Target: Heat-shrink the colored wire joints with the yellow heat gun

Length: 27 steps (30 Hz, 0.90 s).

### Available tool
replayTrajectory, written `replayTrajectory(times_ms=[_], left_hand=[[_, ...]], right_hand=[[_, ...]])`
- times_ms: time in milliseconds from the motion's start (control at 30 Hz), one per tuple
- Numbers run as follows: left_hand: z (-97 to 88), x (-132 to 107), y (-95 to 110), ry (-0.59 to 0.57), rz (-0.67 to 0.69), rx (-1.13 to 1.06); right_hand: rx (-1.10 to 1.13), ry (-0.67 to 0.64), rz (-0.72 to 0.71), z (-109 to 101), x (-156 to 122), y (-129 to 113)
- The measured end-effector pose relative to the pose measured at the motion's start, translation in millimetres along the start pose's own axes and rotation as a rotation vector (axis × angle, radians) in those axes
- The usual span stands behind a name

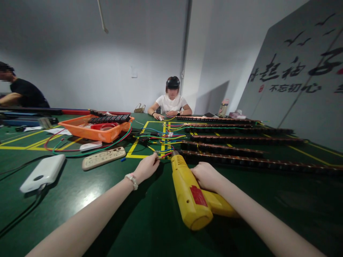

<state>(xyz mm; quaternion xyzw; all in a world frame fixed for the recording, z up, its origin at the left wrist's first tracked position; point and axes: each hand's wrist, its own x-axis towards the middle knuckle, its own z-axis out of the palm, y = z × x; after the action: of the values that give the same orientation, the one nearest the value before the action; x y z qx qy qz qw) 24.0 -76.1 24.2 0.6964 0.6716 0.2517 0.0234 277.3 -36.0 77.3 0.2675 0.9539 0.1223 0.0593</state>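
On the dark green table, the left hand has its grip pinching the ends of thin coloured wires, beside a yellow tape outline. A yellow plastic heat gun with a red patch lies between the two forearms, its nozzle beside those wires and pointing toward the table's far edge. The right hand is curled against the gun's right side; I cannot tell whether its grip clasps it. Long black strips run from the wires toward the table's right edge. Toward the left edge sit an orange plastic basket, a beige remote-like object and a white rounded box.
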Motion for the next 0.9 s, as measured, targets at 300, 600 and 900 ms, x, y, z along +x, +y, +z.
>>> replayTrajectory(times_ms=[300,600,900], left_hand=[[3.1,3,-7,0.007,-0.028,-0.061],[3.8,4,-10,0.008,-0.056,-0.186],[-2.8,0,-3,-0.031,-0.095,-0.201]], right_hand=[[0.000,0.019,-0.045,-3,3,-8],[0.007,0.038,-0.095,-9,18,-26],[0.040,0.056,-0.126,-13,23,-37]])
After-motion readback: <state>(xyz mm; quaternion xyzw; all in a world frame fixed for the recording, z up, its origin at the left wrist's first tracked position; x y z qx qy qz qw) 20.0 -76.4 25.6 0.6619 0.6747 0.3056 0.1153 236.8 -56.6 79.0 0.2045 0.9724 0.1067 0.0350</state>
